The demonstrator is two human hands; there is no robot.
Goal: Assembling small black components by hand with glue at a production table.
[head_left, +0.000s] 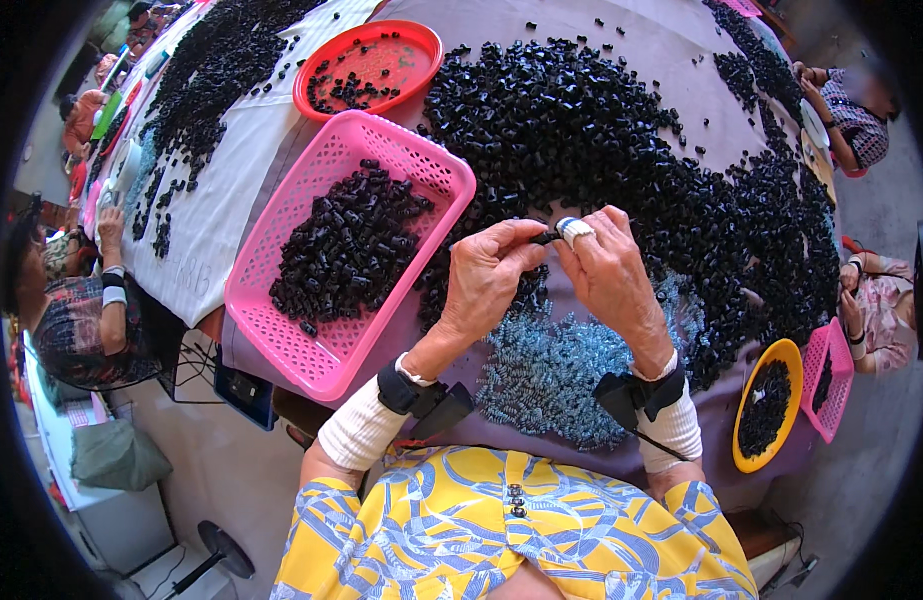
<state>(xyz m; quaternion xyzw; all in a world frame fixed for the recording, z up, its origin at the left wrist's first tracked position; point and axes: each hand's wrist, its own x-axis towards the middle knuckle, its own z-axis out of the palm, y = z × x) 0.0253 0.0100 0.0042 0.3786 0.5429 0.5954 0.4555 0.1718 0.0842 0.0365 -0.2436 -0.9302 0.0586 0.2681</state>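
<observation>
My left hand (487,275) pinches a small black plastic piece (546,239) between thumb and fingertips. On its other side my right hand (612,268) has its fingers closed at the same piece, and a white band with blue stripes wraps one finger. The two hands meet over the edge of a broad heap of small black plastic parts (552,130). Below them lies a pile of small bluish metal coil springs (552,375). To the left of my left hand stands a pink lattice basket (282,365), partly filled with black pieces.
Behind the basket is a red round tray (427,45) with scattered black parts. At the right edge are a yellow round tray (744,450) and a smaller pink basket (832,425). Other people sit around the table, left and right. Another black heap (207,80) lies at far left.
</observation>
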